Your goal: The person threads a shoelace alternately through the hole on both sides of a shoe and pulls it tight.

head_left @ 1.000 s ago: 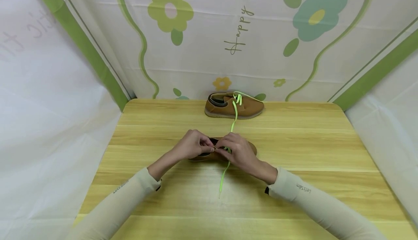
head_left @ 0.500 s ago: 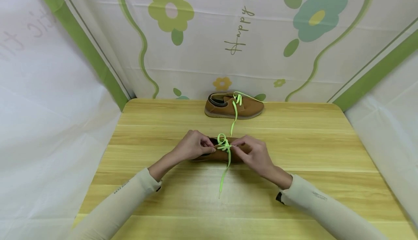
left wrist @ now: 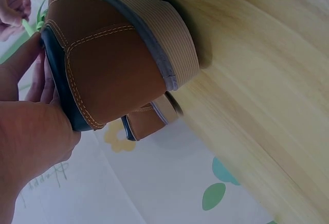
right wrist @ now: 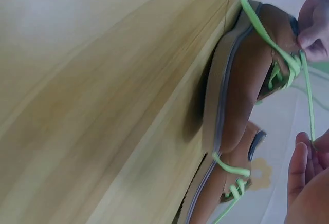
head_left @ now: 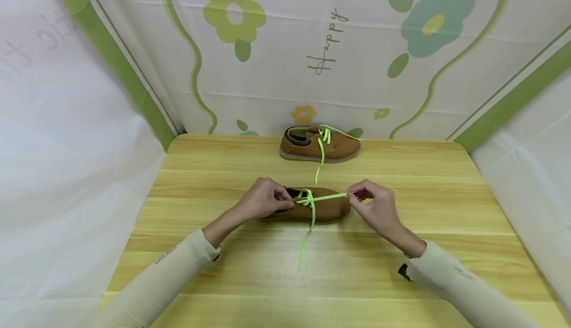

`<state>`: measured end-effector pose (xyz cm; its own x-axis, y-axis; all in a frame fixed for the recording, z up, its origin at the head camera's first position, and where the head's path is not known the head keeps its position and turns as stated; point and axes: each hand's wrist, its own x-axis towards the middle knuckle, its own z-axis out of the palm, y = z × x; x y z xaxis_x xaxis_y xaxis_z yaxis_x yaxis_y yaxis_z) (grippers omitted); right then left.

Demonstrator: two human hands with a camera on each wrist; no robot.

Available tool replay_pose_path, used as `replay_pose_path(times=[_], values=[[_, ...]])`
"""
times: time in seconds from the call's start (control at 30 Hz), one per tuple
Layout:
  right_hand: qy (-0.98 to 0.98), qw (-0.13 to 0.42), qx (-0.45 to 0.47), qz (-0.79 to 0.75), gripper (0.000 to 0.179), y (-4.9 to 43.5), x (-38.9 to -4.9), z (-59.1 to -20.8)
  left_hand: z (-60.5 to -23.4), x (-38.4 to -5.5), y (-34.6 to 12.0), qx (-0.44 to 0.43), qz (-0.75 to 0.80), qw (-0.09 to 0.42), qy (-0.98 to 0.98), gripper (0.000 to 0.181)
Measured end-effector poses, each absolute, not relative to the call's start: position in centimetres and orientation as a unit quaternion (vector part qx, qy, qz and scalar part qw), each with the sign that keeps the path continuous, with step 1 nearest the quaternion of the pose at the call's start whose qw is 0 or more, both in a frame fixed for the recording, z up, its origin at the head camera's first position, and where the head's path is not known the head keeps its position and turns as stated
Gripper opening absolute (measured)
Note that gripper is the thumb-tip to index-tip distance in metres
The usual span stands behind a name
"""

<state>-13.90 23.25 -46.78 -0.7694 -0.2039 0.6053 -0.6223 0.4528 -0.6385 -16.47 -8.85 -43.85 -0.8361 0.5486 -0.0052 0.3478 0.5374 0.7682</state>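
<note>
A brown leather shoe (head_left: 332,212) with bright green laces sits on the wooden table, toe to the right. My left hand (head_left: 266,199) pinches the shoe at the top of its tongue, by the opening; the fingers partly hide that spot. Out past the toe, my right hand (head_left: 376,208) pinches the end of a green shoelace (head_left: 330,197), stretched taut over the front of the shoe. In the right wrist view the same taut lace (right wrist: 310,100) runs from the knot to my right fingertips. The other lace end (head_left: 304,246) hangs over the near side onto the table.
A matching brown shoe (head_left: 343,148) with green laces stands at the back edge of the table (head_left: 250,273), against the flower-printed white curtain (head_left: 276,60). One of its laces trails toward the near shoe. White cloth panels (head_left: 80,179) rise at both sides.
My right hand has moved right from the tongue, drawing the lace out straight across the toe. The loop of lace above the knot has gone. My left hand stays in place.
</note>
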Motion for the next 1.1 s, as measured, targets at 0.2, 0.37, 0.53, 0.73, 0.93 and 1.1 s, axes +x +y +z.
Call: replay_pose_path(times=[0.2, 0.37, 0.53, 0.73, 0.93, 1.1], values=[[-0.836, 0.223, 0.190, 0.464, 0.018, 24.8, -13.6, -46.2, -43.9, -16.5, -8.9, 0.260, 0.408, 0.124, 0.867, 0.009], [-0.850, 0.201, 0.146, 0.464, 0.014, 25.7, -13.5, -46.3, -43.9, -16.5, -8.9, 0.250, 0.406, 0.127, 0.870, 0.008], [-0.856, 0.194, 0.139, 0.458, 0.016, 27.3, -14.0, -47.9, -43.9, -16.4, -8.8, 0.241, 0.403, 0.124, 0.874, 0.007], [-0.863, 0.196, 0.127, 0.447, 0.014, 28.1, -14.3, -48.1, -43.9, -16.3, -8.7, 0.241, 0.400, 0.116, 0.877, 0.006], [-0.868, 0.180, 0.119, 0.446, 0.014, 28.2, -14.3, -48.0, -44.0, -16.2, -8.6, 0.248, 0.396, 0.101, 0.878, 0.006], [-0.871, 0.159, 0.116, 0.450, 0.012, 28.1, -14.3, -47.7, -44.1, -16.1, -8.5, 0.250, 0.391, 0.094, 0.881, 0.005]])
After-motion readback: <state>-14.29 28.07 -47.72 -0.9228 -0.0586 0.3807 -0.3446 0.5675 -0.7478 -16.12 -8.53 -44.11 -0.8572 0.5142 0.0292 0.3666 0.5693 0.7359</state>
